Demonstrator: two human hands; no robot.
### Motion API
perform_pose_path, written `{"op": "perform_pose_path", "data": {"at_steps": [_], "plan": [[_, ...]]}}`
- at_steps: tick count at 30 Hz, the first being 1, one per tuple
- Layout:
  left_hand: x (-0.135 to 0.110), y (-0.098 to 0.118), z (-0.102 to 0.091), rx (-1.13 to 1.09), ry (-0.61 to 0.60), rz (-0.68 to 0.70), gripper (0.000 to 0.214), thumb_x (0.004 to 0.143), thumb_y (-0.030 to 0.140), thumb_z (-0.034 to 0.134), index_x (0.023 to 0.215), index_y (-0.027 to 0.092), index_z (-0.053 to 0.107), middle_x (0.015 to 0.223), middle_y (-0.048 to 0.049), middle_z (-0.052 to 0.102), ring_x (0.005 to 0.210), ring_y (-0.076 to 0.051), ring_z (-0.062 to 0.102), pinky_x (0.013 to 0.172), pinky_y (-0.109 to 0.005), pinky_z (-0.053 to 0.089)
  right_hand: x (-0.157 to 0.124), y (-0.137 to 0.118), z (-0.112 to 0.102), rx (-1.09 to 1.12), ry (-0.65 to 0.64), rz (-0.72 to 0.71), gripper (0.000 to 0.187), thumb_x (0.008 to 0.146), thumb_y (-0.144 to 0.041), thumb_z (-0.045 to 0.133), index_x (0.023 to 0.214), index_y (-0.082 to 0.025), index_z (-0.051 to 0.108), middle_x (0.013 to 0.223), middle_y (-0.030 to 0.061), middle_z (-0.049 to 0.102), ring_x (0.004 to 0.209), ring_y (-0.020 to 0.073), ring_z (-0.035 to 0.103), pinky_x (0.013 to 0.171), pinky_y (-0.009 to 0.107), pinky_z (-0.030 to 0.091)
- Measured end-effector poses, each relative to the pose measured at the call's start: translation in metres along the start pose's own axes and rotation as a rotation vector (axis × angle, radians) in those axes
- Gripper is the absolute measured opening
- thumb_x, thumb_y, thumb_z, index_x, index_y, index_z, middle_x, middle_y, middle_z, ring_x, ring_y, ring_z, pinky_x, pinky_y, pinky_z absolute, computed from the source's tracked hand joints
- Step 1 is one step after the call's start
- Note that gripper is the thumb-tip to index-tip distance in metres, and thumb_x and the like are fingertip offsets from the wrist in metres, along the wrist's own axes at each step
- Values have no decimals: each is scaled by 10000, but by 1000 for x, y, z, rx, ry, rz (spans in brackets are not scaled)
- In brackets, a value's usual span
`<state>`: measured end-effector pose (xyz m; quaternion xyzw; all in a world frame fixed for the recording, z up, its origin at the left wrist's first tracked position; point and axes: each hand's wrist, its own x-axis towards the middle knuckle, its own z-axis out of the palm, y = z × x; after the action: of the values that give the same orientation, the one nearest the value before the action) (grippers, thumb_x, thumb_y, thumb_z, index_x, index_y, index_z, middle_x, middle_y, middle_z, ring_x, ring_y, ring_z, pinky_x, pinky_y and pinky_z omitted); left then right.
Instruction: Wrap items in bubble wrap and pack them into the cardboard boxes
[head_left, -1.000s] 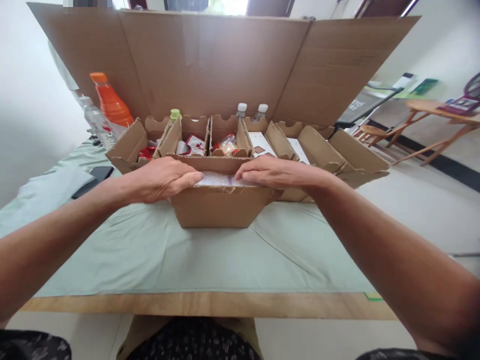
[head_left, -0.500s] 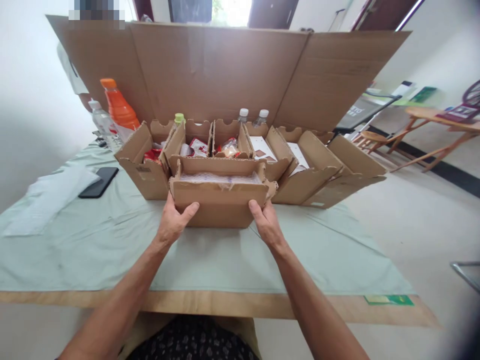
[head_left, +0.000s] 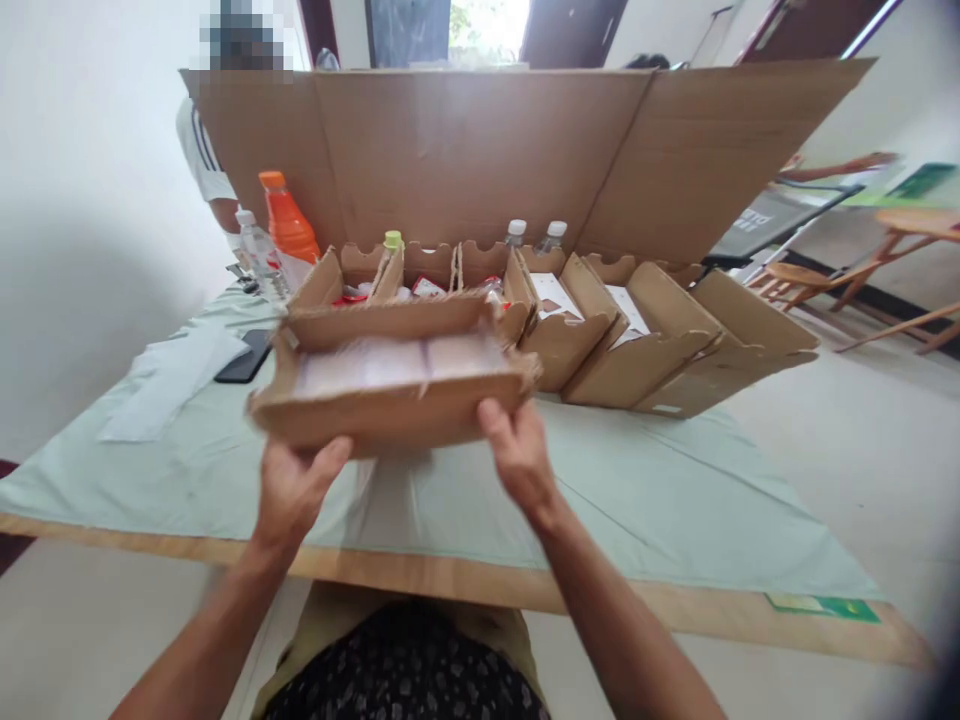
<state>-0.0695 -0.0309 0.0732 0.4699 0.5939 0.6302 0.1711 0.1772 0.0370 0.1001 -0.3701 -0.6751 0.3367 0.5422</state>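
Between my two hands is an open cardboard box [head_left: 405, 410], lifted off the cloth and tipped so its inside faces me. Clear plastic wrapping [head_left: 397, 365] shows inside it; what lies under the wrapping is blurred. My left hand [head_left: 296, 485] grips the box's lower left corner, thumb on the front wall. At the right end my right hand [head_left: 517, 445] holds it the same way. Behind stands a row of cardboard bins, among them one with a white box [head_left: 553, 297] and another with a second white box [head_left: 627, 312].
A tall cardboard panel [head_left: 480, 150] stands behind the bins. At left are an orange bottle [head_left: 291, 220], a clear bottle [head_left: 259, 250], a black phone [head_left: 244, 360] and white sheets [head_left: 169, 380]. A person's sleeve [head_left: 204, 150] shows behind the panel's left edge.
Both hands have raised the box from the cloth, moved it left and closer, and tipped it so more of its inside shows. The camera view has shifted slightly.
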Motion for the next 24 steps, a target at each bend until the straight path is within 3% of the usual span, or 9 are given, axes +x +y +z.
{"op": "perform_pose_path", "data": {"at_steps": [2, 5, 7, 9, 11, 14, 17, 21, 24], "plan": [[24, 24, 37, -140, -116, 52, 793, 756, 675, 795, 1297, 124, 614, 1137, -142, 750, 1060, -299, 737, 966, -432, 616, 10, 0, -18, -76, 114, 19, 805, 919, -788, 515, 1444, -181, 583, 1305, 159, 715, 1214, 339, 663, 1076, 529, 525], [11, 37, 65, -204, -307, 69, 874, 784, 623, 807, 1477, 179, 512, 1391, -173, 663, 1333, -334, 629, 1145, -470, 516, -26, -2, -52, -313, 341, 107, 676, 972, -698, 506, 1372, -171, 645, 1206, 170, 744, 1167, 357, 681, 1054, 526, 527], [-19, 30, 57, -185, -335, 23, 929, 803, 576, 816, 1562, 202, 432, 1491, -174, 600, 1419, -334, 563, 1209, -477, 457, -58, -5, -60, -378, 343, 157, 593, 995, -625, 525, 1364, -179, 660, 1225, 178, 739, 1212, 367, 666, 1084, 518, 508], [-43, 15, 33, -136, -270, -88, 875, 843, 564, 783, 1559, 196, 440, 1443, -173, 635, 1373, -331, 605, 1191, -488, 479, -72, -6, -47, -314, 225, 190, 574, 988, -601, 555, 1380, -193, 654, 1250, 165, 736, 1227, 360, 663, 1099, 510, 505], [-51, 1, -1, -71, -132, -179, 790, 851, 565, 770, 1482, 164, 516, 1333, -167, 694, 1280, -334, 667, 1139, -497, 526, -60, -4, -14, -162, 59, 209, 623, 969, -619, 574, 1429, -199, 612, 1302, 148, 724, 1234, 341, 665, 1099, 498, 518], [-37, -11, -47, 61, 141, -215, 681, 834, 538, 793, 1360, 151, 598, 1248, -140, 723, 1188, -321, 703, 1106, -491, 550, -9, 0, 56, 61, -180, 194, 691, 950, -627, 578, 1491, -198, 536, 1422, 139, 669, 1282, 312, 644, 1113, 471, 518], [-22, -14, -74, 153, 396, -159, 624, 884, 503, 757, 1391, 185, 579, 1318, -119, 688, 1242, -296, 668, 1166, -486, 496, 48, 3, 129, 123, -403, 87, 697, 944, -566, 579, 1531, -204, 483, 1511, 125, 604, 1360, 297, 589, 1172, 459, 461], [-27, -25, -85, 196, 458, -113, 767, 914, 458, 725, 1573, 254, 392, 1513, -134, 547, 1361, -295, 584, 1206, -491, 446, 92, 5, 202, -60, -559, 52, 755, 977, -478, 522, 1604, -96, 344, 1623, 189, 468, 1467, 324, 479, 1244, 498, 345], [-35, -44, -99, 339, 443, -30, 931, 818, 421, 809, 1605, 280, 332, 1613, -148, 413, 1480, -337, 457, 1231, -521, 399, 91, 12, 223, -214, -520, 59, 744, 1016, -469, 459, 1632, -92, 285, 1624, 214, 458, 1477, 368, 455, 1229, 563, 331]]}}
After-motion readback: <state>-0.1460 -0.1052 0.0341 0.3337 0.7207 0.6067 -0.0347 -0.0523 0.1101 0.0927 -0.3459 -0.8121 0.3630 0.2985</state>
